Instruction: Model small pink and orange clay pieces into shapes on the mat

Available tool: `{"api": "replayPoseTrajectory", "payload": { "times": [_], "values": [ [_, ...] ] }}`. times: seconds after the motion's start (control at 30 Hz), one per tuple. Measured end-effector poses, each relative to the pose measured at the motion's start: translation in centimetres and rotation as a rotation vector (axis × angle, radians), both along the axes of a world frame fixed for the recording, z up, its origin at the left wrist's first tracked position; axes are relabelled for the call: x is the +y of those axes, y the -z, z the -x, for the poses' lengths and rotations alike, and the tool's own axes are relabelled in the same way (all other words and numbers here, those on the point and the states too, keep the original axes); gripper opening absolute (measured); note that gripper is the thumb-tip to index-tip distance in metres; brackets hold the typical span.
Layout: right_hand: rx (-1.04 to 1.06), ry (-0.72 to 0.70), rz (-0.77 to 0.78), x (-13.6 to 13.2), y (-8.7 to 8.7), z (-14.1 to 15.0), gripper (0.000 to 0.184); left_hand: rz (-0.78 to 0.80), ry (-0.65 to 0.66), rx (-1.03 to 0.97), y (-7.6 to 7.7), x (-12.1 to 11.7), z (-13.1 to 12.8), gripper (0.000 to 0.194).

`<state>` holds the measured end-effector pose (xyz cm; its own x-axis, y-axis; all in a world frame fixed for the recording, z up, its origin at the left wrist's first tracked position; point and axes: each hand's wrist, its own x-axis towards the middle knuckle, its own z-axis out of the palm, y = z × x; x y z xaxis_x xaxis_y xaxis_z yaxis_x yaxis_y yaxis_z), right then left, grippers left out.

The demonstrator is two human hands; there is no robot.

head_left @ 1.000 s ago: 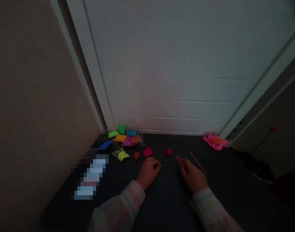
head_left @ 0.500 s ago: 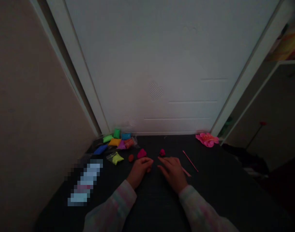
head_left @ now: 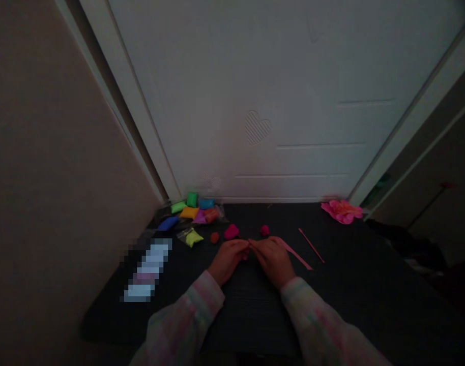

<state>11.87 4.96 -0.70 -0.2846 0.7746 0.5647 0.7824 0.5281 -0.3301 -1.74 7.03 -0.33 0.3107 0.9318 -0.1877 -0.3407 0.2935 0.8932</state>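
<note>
My left hand (head_left: 228, 259) is curled above the dark table, its thumb and fingers pressed together. Against its fingertips meet those of my right hand (head_left: 272, 256), also drawn together. Whatever lies between them is too small and dark to make out. Just beyond my left hand sits a magenta lump of modelling clay (head_left: 231, 232), with a small orange-brown ball (head_left: 214, 237) to its left. A smaller magenta lump (head_left: 265, 231) lies beyond my right hand. Right of that hand are a flat pink tool (head_left: 297, 255) and a thin pink stick (head_left: 311, 245).
Small bags of coloured clay, such as an orange one (head_left: 189, 213) and a yellow one (head_left: 193, 237), lie at the back left. A pink flower (head_left: 342, 211) rests at the back right. A white door panel (head_left: 293, 127) rises behind the table (head_left: 251, 325). A blurred rectangle (head_left: 148, 272) lies left.
My right hand has moved toward the left one, and their fingertips now meet. The gap between them has closed. The view has shifted slightly; the clay pieces look unmoved on the table.
</note>
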Motion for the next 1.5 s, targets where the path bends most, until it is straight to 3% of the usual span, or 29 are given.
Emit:
{"api": "replayPoseTrajectory", "payload": {
  "times": [0.33,0.77,1.2,1.33,1.4,1.5],
  "values": [
    [0.035,0.085,0.113,0.3,0.0,-0.5,0.020,-0.062,-0.241,-0.002,-0.2,1.1,1.2,0.016],
    [0.237,0.119,0.153,0.6,0.2,-0.9,0.022,-0.084,-0.237,0.003,-0.2,1.0,1.2,0.017],
    [0.535,0.267,0.246,0.8,-1.2,-2.7,0.031,-0.152,-0.197,0.160,0.0,1.0,1.2,0.023],
    [0.628,0.286,0.265,1.0,-1.3,-2.9,0.029,-0.264,-0.137,0.297,0.3,0.5,0.9,0.017],
    [0.672,0.282,0.280,1.2,-1.3,-2.8,0.028,-0.446,-0.061,0.456,0.3,0.0,0.5,0.013],
    [0.743,0.282,0.302,1.4,-1.2,-2.6,0.027,-0.819,0.104,0.853,0.6,-0.7,-0.2,0.019]
  ]
}}
